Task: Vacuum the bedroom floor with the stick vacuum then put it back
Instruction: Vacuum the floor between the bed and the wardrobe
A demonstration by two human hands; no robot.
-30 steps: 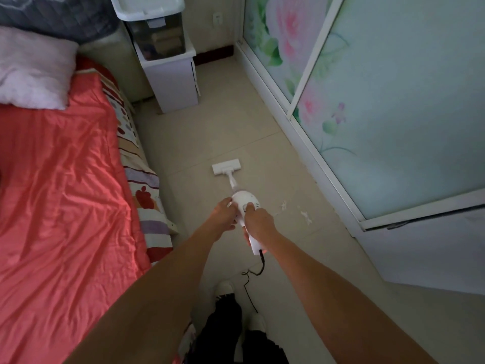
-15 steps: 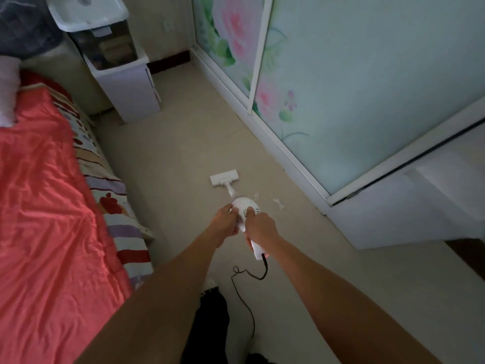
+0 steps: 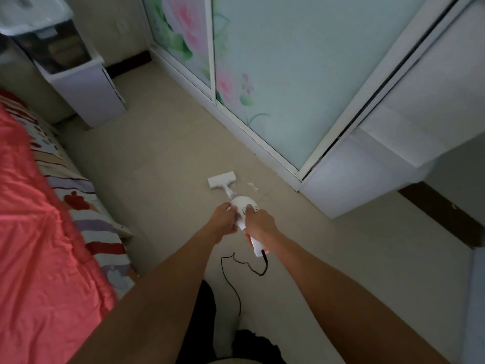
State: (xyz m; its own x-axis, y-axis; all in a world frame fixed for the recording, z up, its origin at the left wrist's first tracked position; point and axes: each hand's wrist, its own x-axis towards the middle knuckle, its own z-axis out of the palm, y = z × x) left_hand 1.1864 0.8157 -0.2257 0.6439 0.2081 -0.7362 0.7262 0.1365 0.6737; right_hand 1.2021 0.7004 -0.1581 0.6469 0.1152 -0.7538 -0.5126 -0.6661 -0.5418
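Observation:
A white stick vacuum (image 3: 242, 204) stands on the beige tiled floor (image 3: 168, 153), and both my hands hold it. My right hand (image 3: 259, 224) wraps the handle, thumb on top of the round body. My left hand (image 3: 225, 219) grips the body's left side. The flat floor head (image 3: 220, 180) rests on the tiles just ahead of my hands. A black cord (image 3: 236, 274) runs from the handle's rear end and loops back over the floor toward my legs. Small white scraps (image 3: 253, 186) lie right of the head.
A bed with a red cover (image 3: 34, 232) fills the left side. A white storage cabinet (image 3: 86, 95) stands at the far left wall. Sliding wardrobe doors with flower prints (image 3: 275, 82) line the right, with a white box-shaped unit (image 3: 354, 179) jutting out beside them.
My view has swung right and I have stepped back from the cabinet. The floor head now sits nearer the wardrobe track, close beside the white scraps. Both hands keep their grip.

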